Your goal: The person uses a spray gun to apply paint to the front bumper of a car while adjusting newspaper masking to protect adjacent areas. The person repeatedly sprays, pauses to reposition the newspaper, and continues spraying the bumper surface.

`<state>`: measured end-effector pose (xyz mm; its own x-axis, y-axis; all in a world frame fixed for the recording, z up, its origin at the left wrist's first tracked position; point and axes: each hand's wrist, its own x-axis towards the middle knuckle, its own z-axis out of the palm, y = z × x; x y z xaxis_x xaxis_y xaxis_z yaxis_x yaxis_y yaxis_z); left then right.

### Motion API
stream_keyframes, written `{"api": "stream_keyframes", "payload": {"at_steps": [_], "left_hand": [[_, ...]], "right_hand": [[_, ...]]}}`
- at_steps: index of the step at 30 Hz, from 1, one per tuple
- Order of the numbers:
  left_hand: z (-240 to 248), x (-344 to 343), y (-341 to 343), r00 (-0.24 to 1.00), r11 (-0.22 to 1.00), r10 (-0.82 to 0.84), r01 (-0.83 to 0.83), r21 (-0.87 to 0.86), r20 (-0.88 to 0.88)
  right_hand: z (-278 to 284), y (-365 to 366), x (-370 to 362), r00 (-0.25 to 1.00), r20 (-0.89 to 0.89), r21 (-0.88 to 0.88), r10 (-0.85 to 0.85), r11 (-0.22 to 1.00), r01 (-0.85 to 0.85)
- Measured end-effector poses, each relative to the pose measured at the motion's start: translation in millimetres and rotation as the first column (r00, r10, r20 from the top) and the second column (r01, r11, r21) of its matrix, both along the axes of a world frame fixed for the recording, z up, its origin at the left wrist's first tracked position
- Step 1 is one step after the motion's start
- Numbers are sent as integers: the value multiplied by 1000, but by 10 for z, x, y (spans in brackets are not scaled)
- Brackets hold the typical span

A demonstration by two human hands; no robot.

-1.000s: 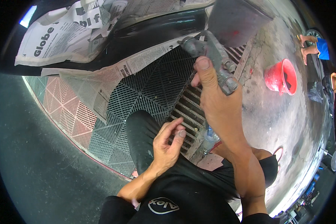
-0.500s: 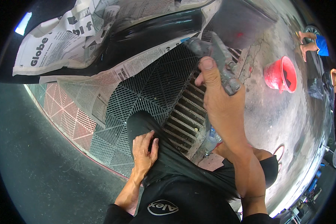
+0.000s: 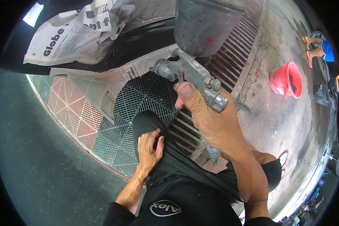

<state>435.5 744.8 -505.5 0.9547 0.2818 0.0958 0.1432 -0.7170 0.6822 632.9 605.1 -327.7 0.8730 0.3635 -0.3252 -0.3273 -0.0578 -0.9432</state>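
Note:
My right hand (image 3: 218,120) grips a grey metal spray gun (image 3: 196,71), thumb over its back and fingers around the handle. Its nozzle faces left toward a glossy black car panel (image 3: 150,35), apart from it. A scuffed grey paint cup (image 3: 207,28) with a red spot sits on top of the gun. A hose fitting (image 3: 213,152) shows below my wrist. Newspaper masking (image 3: 60,45) covers the panel's upper side, and a newspaper strip (image 3: 120,75) hangs along its lower edge. My left hand (image 3: 148,148) rests on my black-trousered thigh, fingers loosely stretched, holding nothing.
Grey and red grid floor tiles (image 3: 79,109) lie below the panel, beside a metal drain grate (image 3: 184,130). A red bucket (image 3: 280,79) stands on the concrete (image 3: 260,116) to the right. Another person's bare legs (image 3: 313,51) show at the far right.
My right hand has brought the spray gun left and nearer to me; the cup now shows clearly. My left hand stays on my thigh. The view has shifted slightly.

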Motion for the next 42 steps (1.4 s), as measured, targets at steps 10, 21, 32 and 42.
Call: {"api": "stream_keyframes", "payload": {"at_steps": [10, 21, 32, 42], "left_hand": [[-4, -3, -20, 999, 1000, -2, 2, 8, 44], [-12, 9, -34, 999, 1000, 17, -18, 11, 49], [-59, -15, -30, 996, 999, 32, -35, 34, 81], [-23, -38, -42, 998, 998, 52, -53, 28, 46]], "right_hand": [[-60, -306, 244, 976, 113, -223, -187, 952, 209], [21, -152, 117, 999, 36, -131, -9, 991, 14], [112, -38, -35, 999, -26, -21, 45, 999, -46], [62, -42, -97, 976, -127, 68, 179, 983, -172]]}}
